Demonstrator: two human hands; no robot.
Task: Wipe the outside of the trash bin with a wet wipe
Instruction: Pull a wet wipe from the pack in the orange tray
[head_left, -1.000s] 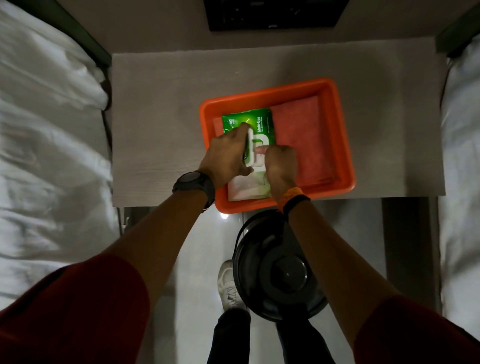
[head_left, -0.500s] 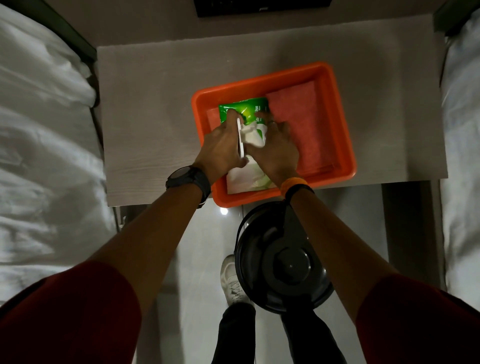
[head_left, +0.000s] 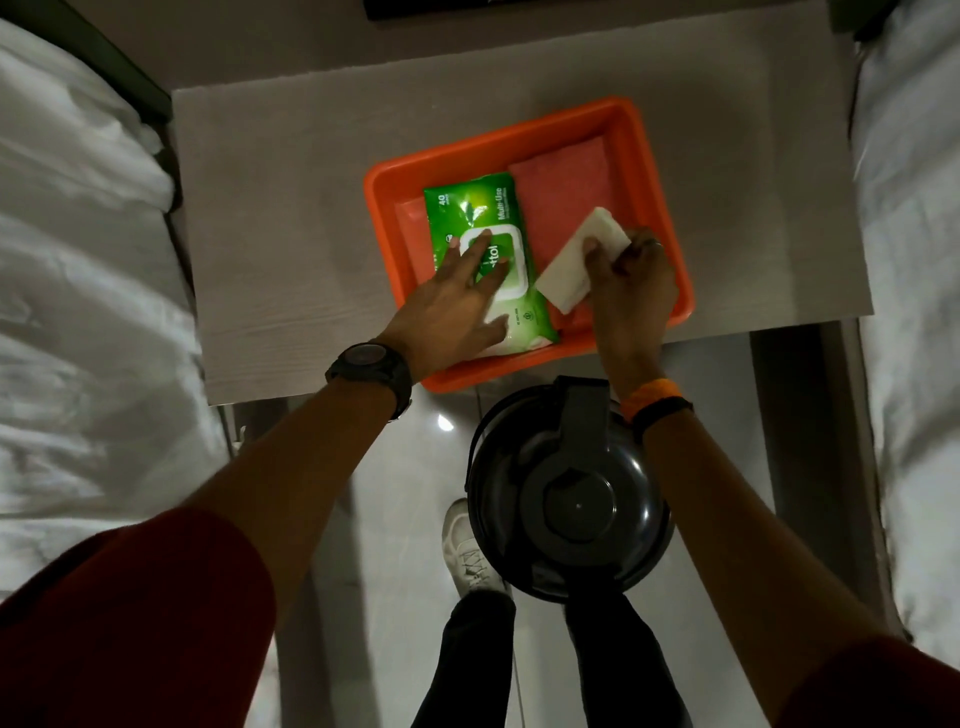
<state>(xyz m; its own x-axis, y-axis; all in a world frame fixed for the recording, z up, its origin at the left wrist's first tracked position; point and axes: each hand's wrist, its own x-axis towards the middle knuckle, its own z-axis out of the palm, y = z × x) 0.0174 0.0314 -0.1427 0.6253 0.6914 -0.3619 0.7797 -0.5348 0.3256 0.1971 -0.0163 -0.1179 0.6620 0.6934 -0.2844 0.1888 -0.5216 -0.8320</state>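
A green pack of wet wipes (head_left: 480, 218) lies in the orange tray (head_left: 654, 171) on the grey table. My left hand (head_left: 457, 301) rests flat on the pack's white flap, fingers spread. My right hand (head_left: 631, 286) pinches a folded white wet wipe (head_left: 576, 260) and holds it over the right half of the tray, clear of the pack. The black round trash bin (head_left: 566, 493), lid closed, stands on the floor just below the table's near edge, under my right wrist.
A pink cloth (head_left: 566, 182) lies in the tray beside the pack. White beds (head_left: 78, 286) flank the table on both sides. My legs and a white shoe (head_left: 465, 551) stand on the glossy floor next to the bin.
My right hand has pulled the white wipe out of the pack and moved right with it. My left hand has flattened onto the pack's flap, which is now down.
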